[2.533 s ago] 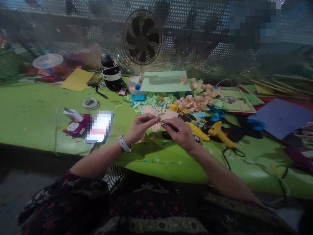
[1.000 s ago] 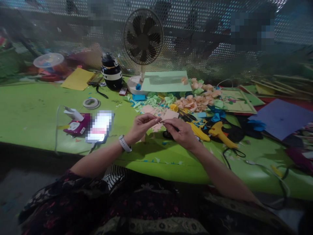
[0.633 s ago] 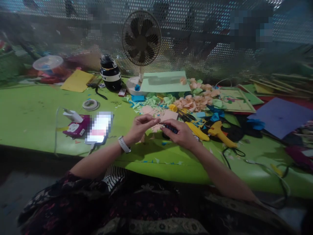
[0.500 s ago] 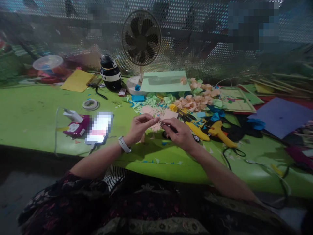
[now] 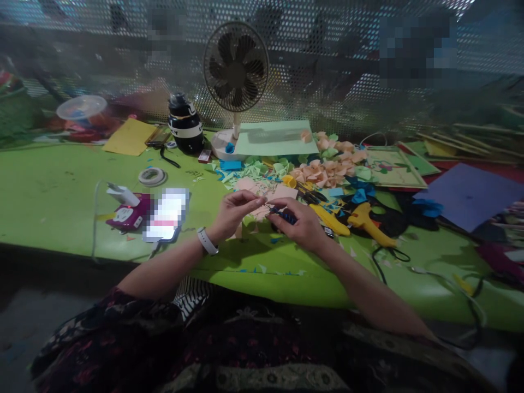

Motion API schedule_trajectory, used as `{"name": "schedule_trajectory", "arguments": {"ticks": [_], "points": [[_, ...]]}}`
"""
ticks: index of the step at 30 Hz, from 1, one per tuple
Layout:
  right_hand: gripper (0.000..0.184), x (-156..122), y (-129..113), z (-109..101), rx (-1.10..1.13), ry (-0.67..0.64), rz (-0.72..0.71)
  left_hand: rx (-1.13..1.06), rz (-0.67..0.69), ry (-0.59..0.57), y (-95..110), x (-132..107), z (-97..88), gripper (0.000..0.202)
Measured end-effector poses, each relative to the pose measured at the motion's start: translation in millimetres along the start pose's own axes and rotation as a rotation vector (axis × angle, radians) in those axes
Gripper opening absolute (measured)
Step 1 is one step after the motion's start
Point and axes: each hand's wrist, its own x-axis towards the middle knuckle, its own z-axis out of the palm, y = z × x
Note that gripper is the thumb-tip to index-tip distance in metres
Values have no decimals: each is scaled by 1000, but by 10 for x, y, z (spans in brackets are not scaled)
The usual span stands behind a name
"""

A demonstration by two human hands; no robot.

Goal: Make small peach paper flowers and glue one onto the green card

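Observation:
My left hand (image 5: 234, 213), with a white watch on its wrist, pinches a small pink paper piece (image 5: 258, 202) between thumb and fingertips. My right hand (image 5: 301, 222) is closed round a thin dark blue tool (image 5: 282, 214) whose tip meets the paper. Both hands hover just above the green table (image 5: 53, 191), near its front edge. Pink paper sheets (image 5: 282, 192) lie right behind them.
A phone (image 5: 166, 214) and a magenta device (image 5: 127, 212) lie left of my hands, with a tape roll (image 5: 152, 176) behind. A fan (image 5: 236, 71), dark helmet (image 5: 185, 124), pink paper flowers (image 5: 327, 166), yellow glue guns (image 5: 368, 221) and purple card (image 5: 470, 194) crowd the back and right.
My hands stay together at the same spot. The right fingers have shifted their hold, so the dark blue tool shows more than half a second ago.

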Motion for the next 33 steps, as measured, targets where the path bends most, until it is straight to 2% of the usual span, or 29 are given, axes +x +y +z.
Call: {"name": "schedule_trajectory", "arguments": {"ticks": [4, 9, 14, 19, 24, 27, 31, 33], "points": [[14, -13, 44, 35, -55, 55, -61, -9, 16, 33, 2, -1, 16, 25], [16, -2, 62, 8, -26, 2, -117, 1, -20, 20, 14, 2, 27, 26], [14, 4, 33, -12, -12, -52, -67, 18, -59, -5, 15, 7, 20, 29], [19, -19, 65, 45, -110, 33, -118, 24, 10, 21, 18, 5, 16, 25], [17, -13, 87, 47, -110, 65, -130, 38, 52, -41, 31, 1, 11, 17], [20, 4, 79, 13, -77, 54, -89, 45, 77, -73, 37, 1, 15, 16], [23, 15, 62, -13, -51, -14, -98, 53, 102, -45, 44, -2, 25, 16], [23, 12, 52, -7, -60, -5, -109, 53, 112, -31, 49, -5, 28, 19]]}}
